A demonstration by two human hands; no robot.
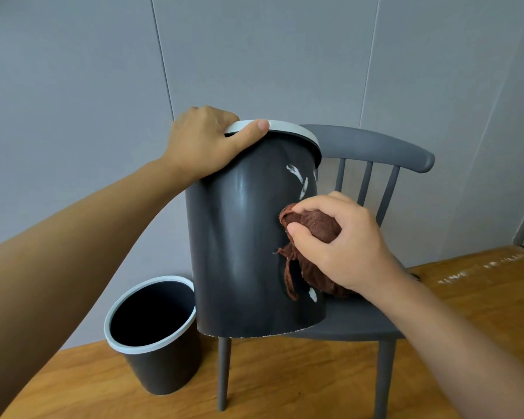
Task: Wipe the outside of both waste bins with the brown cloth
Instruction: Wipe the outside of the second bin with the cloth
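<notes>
Here the right hand (342,240), fingers curled round the bunched brown cloth (312,225), presses it to the chair-borne waste bin (245,237) held at its rim by the left hand (203,140); white smears (298,179) lie directly above the cloth.

A pale grey panelled wall (254,55) fills the back of the room, crossed by thin vertical seams. Below it runs a warm wooden floor (481,300) with visible grain and a few whitish scuff marks at the right. A dark grey chair (375,143) — curved backrest, slim spindles, round legs — stands on the floor near the wall. Light is soft and even.
</notes>
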